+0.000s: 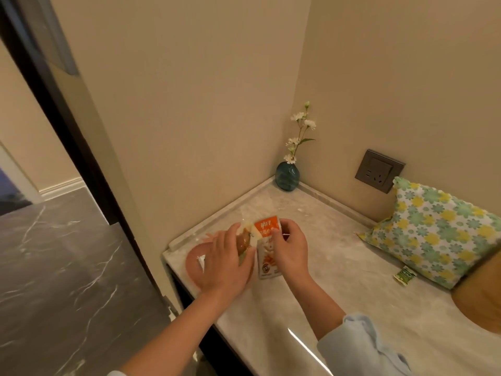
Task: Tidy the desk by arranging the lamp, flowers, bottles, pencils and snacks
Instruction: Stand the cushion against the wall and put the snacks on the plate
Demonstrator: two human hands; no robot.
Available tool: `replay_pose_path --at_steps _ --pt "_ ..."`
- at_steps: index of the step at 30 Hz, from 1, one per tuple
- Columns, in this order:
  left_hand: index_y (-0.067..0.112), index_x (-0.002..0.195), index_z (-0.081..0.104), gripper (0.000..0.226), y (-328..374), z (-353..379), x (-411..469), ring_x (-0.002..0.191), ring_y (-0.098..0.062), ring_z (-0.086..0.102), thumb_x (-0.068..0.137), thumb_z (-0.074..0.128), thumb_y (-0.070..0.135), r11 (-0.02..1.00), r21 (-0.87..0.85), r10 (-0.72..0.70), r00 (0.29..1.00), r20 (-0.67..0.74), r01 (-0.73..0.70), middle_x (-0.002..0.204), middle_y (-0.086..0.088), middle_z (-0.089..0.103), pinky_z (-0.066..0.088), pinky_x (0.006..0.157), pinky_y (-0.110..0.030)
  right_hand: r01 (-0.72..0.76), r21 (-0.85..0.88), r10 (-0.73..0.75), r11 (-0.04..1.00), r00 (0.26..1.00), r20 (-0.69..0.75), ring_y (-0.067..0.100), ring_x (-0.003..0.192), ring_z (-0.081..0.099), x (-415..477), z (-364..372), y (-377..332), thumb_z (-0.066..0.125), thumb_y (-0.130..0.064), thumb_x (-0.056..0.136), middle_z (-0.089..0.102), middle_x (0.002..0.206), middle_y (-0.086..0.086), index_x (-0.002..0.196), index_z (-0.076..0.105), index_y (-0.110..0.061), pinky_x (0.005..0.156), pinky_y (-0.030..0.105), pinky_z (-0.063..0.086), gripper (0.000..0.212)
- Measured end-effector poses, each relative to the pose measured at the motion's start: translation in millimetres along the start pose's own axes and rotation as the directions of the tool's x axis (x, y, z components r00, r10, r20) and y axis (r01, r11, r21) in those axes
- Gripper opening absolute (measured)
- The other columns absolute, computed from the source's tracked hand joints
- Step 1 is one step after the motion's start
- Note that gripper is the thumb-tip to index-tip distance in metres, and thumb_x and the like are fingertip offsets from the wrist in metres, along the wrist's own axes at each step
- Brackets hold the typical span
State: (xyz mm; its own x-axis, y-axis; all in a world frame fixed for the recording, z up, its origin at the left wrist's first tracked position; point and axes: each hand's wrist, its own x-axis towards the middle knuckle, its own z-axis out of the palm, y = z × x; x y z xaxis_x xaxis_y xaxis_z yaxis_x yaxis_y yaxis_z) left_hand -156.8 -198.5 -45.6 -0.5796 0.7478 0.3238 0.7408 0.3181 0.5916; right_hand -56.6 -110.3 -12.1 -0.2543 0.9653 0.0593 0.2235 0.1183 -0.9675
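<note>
Both hands work near the left edge of the pale marble desk (339, 267), close to the wall. The left hand (225, 261) has its grip closed round a brown snack in a clear wrapper (243, 240), fingers curled over it so that only its upper part shows. Under this hand lies a round pink plate (193, 263), mostly covered by the palm.

Just beside it, the right hand (291, 248) pinches the top of an orange and white foil snack packet (267, 256) between thumb and fingertips. The packet lies lengthwise on the desk, its lower end sticking out below the hand, and it touches the wrapped snack along its left side.

In the far corner stands a round teal glass vase (287, 177) with a stem of small white flowers (298, 131), well apart from both hands. To the right, a small green sachet (404, 275) lies beside a floral cushion (439, 229).
</note>
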Motion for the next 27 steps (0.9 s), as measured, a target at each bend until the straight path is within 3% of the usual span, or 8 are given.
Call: replay_pose_path --at_steps 5,8,10,13,15,18,22,27 --pt "0.025 0.141 0.034 0.063 -41 -14 -6 0.121 -0.016 0.044 0.088 0.041 0.06 0.989 0.074 -0.131 0.991 -0.015 0.131 0.132 0.004 0.049 0.035 0.102 -0.034 -0.105 -0.002 0.104 0.994 0.986 0.127 0.01 0.086 0.064 -9 34 8 0.057 -0.01 0.092 0.061 0.099 -0.004 0.118 0.052 -0.026 0.07 0.028 0.058 0.031" --pt "0.026 0.14 0.036 0.057 -53 -15 -12 0.127 -0.016 0.037 0.09 0.043 0.054 0.98 0.139 -0.138 0.99 -0.024 0.14 0.137 0.006 0.047 0.027 0.11 -0.035 0.022 -0.266 0.032 0.964 0.98 0.198 0.016 0.11 0.059 -11 47 19 0.059 -0.018 0.09 0.058 0.12 -0.002 0.132 0.05 -0.024 0.09 0.033 0.053 0.043" --pt "0.026 0.139 0.039 0.053 -55 -15 -13 0.134 -0.017 0.029 0.093 0.041 0.051 0.971 0.192 -0.141 0.989 -0.033 0.145 0.141 0.005 0.043 0.02 0.115 -0.04 0.139 -0.482 -0.032 0.865 0.974 0.223 0.019 0.125 0.044 -9 47 28 0.06 -0.027 0.088 0.048 0.136 -0.001 0.138 0.048 -0.024 0.102 0.034 0.043 0.052" --pt "0.024 0.141 0.037 0.05 -54 -12 -15 0.141 -0.019 0.019 0.095 0.04 0.043 0.968 0.093 -0.232 0.973 -0.014 0.232 0.15 0.0 0.031 0.016 0.117 -0.042 0.177 -0.608 0.003 0.774 0.959 0.283 0.022 0.131 0.037 -8 44 39 0.058 -0.038 0.087 0.041 0.146 -0.001 0.141 0.043 -0.027 0.106 0.04 0.038 0.057" --pt "0.023 0.145 0.029 0.053 -51 -7 -17 0.143 -0.018 0.014 0.096 0.041 0.038 0.959 -0.01 -0.283 0.959 0.026 0.283 0.154 0.0 0.024 0.015 0.119 -0.039 0.14 -0.556 0.072 0.82 0.937 0.342 0.021 0.128 0.044 -8 45 42 0.06 -0.04 0.087 0.049 0.14 -0.002 0.142 0.041 -0.028 0.103 0.041 0.042 0.06" --pt "0.021 0.149 0.022 0.059 -51 -4 -18 0.143 -0.016 0.012 0.096 0.042 0.036 0.956 -0.014 -0.294 0.955 0.039 0.295 0.155 0.002 0.022 0.015 0.119 -0.036 0.079 -0.402 0.083 0.912 0.925 0.371 0.016 0.115 0.058 -9 47 41 0.069 -0.033 0.082 0.062 0.126 -0.003 0.137 0.047 -0.025 0.089 0.032 0.051 0.059" --pt "0.021 0.144 0.031 0.052 -45 4 -9 0.14 -0.014 0.018 0.095 0.043 0.033 0.969 -0.063 -0.231 0.967 0.107 0.239 0.152 0.002 0.028 0.02 0.115 -0.031 -0.027 -0.426 0.151 0.904 0.954 0.26 0.021 0.126 0.05 -6 31 45 0.073 -0.035 0.078 0.05 0.141 0.003 0.146 0.035 -0.02 0.102 0.038 0.046 0.08" --pt "0.027 0.142 0.04 0.047 -11 36 5 0.141 -0.014 0.019 0.095 0.043 0.031 0.987 -0.109 -0.089 0.973 0.211 0.114 0.153 0.003 0.03 0.023 0.113 -0.032 -0.132 -0.415 0.174 0.9 0.983 0.064 0.021 0.116 0.055 -1 -15 55 0.073 -0.032 0.077 0.054 0.13 0.006 0.135 0.048 -0.018 0.091 0.03 0.046 0.065"
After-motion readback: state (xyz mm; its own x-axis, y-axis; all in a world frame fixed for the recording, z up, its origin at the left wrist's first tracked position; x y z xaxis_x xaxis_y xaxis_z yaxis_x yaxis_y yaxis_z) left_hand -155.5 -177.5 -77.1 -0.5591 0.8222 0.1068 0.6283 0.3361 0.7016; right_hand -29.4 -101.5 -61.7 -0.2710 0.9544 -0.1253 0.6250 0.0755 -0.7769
